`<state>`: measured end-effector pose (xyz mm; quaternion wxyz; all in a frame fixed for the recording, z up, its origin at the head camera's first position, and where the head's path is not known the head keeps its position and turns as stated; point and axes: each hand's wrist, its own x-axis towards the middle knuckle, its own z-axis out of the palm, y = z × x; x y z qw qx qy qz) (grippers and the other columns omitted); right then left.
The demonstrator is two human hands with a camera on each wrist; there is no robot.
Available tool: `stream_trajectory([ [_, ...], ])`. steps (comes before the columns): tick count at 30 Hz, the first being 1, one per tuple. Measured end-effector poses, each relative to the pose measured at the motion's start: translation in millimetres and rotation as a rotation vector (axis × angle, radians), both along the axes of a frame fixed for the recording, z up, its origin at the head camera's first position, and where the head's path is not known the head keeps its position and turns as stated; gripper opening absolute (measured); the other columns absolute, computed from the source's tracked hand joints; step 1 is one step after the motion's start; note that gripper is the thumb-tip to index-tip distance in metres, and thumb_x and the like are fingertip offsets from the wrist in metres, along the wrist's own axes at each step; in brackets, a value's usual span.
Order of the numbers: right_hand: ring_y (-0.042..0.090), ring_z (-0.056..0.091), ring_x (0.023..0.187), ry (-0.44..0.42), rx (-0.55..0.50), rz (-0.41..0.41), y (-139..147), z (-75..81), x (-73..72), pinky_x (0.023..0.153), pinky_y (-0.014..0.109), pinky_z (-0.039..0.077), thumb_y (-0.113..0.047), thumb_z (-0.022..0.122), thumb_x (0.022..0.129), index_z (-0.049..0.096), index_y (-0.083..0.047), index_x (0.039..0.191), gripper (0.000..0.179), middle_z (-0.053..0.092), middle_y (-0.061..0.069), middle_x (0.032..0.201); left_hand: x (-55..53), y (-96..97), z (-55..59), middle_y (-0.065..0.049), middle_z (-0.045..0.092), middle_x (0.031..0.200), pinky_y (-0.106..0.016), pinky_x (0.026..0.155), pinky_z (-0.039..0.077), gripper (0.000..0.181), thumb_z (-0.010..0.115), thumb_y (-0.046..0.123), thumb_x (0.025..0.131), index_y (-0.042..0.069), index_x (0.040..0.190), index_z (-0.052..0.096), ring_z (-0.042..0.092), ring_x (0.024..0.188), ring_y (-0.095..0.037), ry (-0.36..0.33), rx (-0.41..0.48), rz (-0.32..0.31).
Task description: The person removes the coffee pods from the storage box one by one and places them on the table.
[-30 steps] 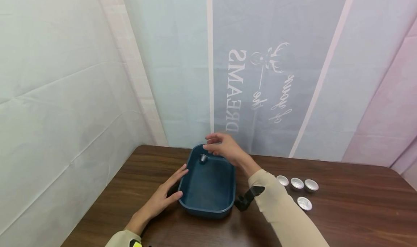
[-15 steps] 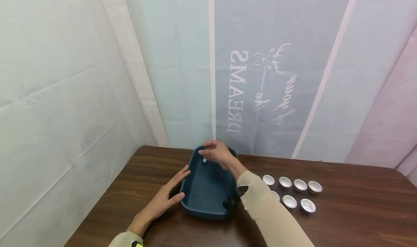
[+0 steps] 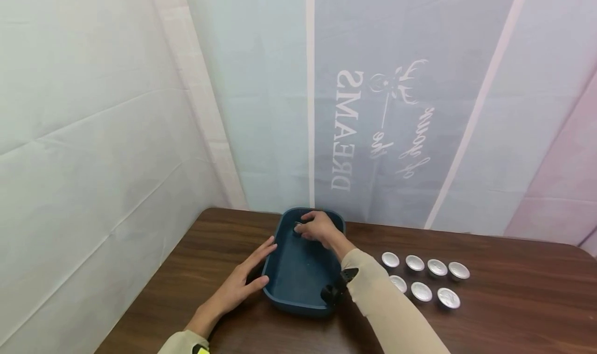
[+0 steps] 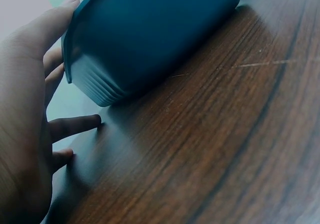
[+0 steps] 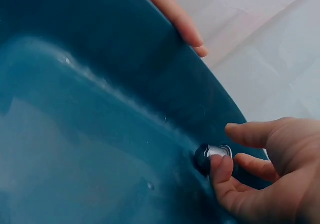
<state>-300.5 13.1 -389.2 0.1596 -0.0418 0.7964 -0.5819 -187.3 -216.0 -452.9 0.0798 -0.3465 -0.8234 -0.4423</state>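
A dark blue plastic basin [image 3: 300,279] stands on the wooden table. Inside it, at the far left corner, lies a small coffee capsule [image 5: 202,160], dark at one end and silvery toward its rim. My right hand [image 3: 321,228] reaches into the basin and holds this capsule, thumb against its side and a fingertip near its rim, index finger raised. Along the basin's left side my left hand [image 3: 240,286] rests with fingers extended, thumb and fingertips at the rim. In the left wrist view, two fingers of that hand hang below the rim beside the outer wall.
To the right of the basin, several coffee capsules [image 3: 421,292] stand in two rows on the table [image 3: 513,292], silver foil lids up. A printed fabric curtain [image 3: 261,110] hangs behind the table, and pale cloth [image 3: 93,136] covers the left side.
My right hand has come down into the basin and taken hold of the capsule there. More capsules on the table show as the right forearm shifts left. The left hand stays at the rim.
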Motion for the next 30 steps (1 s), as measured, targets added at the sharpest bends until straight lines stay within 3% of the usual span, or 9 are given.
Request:
stream_trajectory([
  [6,0.022,0.067,0.087,-0.003,-0.053,0.049,4.5,-11.8,-1.5,0.077,0.036,0.053,-0.002,0.07,0.085,0.06,0.001,0.123,0.039,0.065,0.012,0.101,0.1,1.6,0.6,-0.006,0.017,0.158,-0.044,0.109,0.025,0.06,0.053,0.008,0.095,0.009,0.15,0.03,0.02,0.142,-0.026,0.008,0.003,-0.007],
  [10,0.022,0.066,0.088,0.008,-0.034,0.074,6.5,-13.3,-0.8,0.077,0.036,0.053,-0.001,0.069,0.085,0.063,0.001,0.118,0.034,0.066,0.01,0.098,-0.2,2.7,1.5,-0.007,0.017,0.158,-0.048,0.108,0.026,0.06,0.053,0.007,0.095,0.008,0.15,0.03,0.02,0.143,-0.025,0.0,0.004,-0.008],
  [15,0.021,0.063,0.078,0.026,0.02,0.129,7.0,-13.0,-0.6,0.071,0.035,0.053,0.0,0.07,0.083,0.066,-0.001,0.112,0.03,0.065,0.009,0.09,0.3,2.6,2.2,-0.006,0.016,0.159,-0.054,0.106,0.026,0.06,0.052,0.007,0.095,0.009,0.15,0.029,0.02,0.143,-0.025,-0.015,0.001,-0.009],
  [22,0.018,0.064,0.074,0.046,0.008,0.213,4.3,-14.6,-1.2,0.071,0.037,0.054,0.002,0.073,0.08,0.067,-0.003,0.113,0.034,0.066,0.01,0.094,-0.1,2.0,2.5,-0.006,0.016,0.159,-0.058,0.105,0.025,0.064,0.052,0.005,0.095,0.019,0.152,0.027,0.019,0.143,-0.024,-0.027,-0.004,-0.006],
  [30,0.018,0.064,0.076,0.064,0.042,0.275,0.6,-12.8,0.7,0.074,0.037,0.054,-0.001,0.073,0.081,0.069,-0.003,0.108,0.027,0.067,0.009,0.089,0.0,1.1,3.1,-0.006,0.015,0.159,-0.061,0.104,0.025,0.062,0.052,0.005,0.094,0.01,0.151,0.029,0.018,0.143,-0.024,-0.027,-0.006,0.002],
])
